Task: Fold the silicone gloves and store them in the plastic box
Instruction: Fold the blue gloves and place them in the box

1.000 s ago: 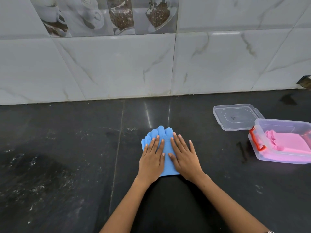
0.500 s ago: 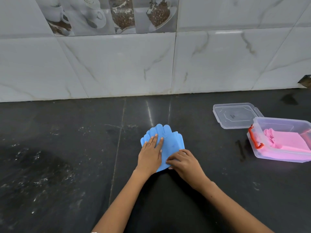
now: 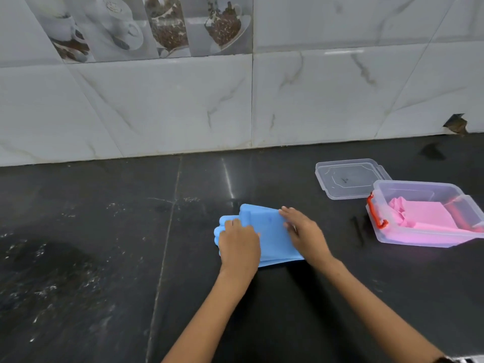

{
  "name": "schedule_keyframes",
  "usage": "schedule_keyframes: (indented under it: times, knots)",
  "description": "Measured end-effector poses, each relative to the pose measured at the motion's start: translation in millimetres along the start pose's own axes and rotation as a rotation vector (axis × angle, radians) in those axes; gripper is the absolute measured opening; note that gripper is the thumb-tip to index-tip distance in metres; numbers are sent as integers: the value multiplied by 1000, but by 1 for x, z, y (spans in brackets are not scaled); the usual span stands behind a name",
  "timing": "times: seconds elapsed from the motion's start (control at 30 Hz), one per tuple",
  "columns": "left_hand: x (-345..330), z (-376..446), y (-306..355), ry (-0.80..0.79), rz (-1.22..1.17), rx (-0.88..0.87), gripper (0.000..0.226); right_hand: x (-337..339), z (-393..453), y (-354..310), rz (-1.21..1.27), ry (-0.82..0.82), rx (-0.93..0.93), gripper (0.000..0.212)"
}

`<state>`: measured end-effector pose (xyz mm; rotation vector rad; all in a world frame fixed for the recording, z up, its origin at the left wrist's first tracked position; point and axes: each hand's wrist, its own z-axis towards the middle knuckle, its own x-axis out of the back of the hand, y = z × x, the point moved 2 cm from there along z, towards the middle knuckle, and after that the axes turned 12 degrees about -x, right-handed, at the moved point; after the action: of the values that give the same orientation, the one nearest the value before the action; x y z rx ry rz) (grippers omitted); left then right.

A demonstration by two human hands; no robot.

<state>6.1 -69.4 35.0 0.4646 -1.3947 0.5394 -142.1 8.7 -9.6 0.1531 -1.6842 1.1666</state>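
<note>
Blue silicone gloves (image 3: 269,234) lie folded on the dark counter, their fingertips poking out at the left. My left hand (image 3: 239,247) presses flat on the left part of the gloves. My right hand (image 3: 303,231) holds the folded-over flap along its right edge. At the right stands the clear plastic box (image 3: 392,229) with an orange latch, uncovered, and folded pink gloves (image 3: 429,214) lie inside it.
The box's clear lid (image 3: 351,179) lies flat just behind the box. A marble-tiled wall (image 3: 235,100) closes off the back of the black stone counter (image 3: 91,244). A small dark mark (image 3: 358,229) sits on the counter left of the box.
My right hand lifted the near cuff end of the blue gloves and folded it over toward the fingertips. My left hand stayed pressing on the left side.
</note>
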Motion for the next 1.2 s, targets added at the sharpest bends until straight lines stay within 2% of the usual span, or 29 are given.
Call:
schedule_keyframes:
  times: [0.03,0.07,0.17,0.27,0.37,0.6,0.67,0.73,0.83,0.9,0.97,1.2]
  knots:
    - [-3,4,-2,80,-13,-43,23,-11,-3,-5,-45,-38,-7,40]
    - [-11,9,-3,63,-76,-105,31,-22,-4,-9,-100,-70,-7,42]
    - [-43,17,-3,-120,-167,-226,50,-42,-7,-18,-169,-70,-55,45]
    - [-68,15,-11,-144,-190,-218,54,-57,-7,-21,-308,-41,-91,47]
    - [-80,12,-17,-92,-180,-218,54,-64,-7,-20,-410,-15,-70,50]
    - [-75,10,-16,-60,-236,-224,51,-49,-9,-12,-366,-76,19,51]
    - [-63,7,-22,-4,-288,-186,47,-34,-10,-11,-216,-74,-11,48]
    - [-52,1,-40,59,-333,-34,45,-14,-11,-4,-63,-27,-125,44]
    - [-47,-10,-73,-53,-515,197,53,5,-13,5,12,-87,-247,42]
    - [-46,-12,-82,-153,-683,207,58,9,-12,4,5,-156,-261,45]
    - [-43,-11,-82,-165,-799,163,59,9,-9,1,-9,-190,-269,47]
    - [-45,-13,-82,-22,-995,234,61,8,3,1,-41,-201,-302,46]
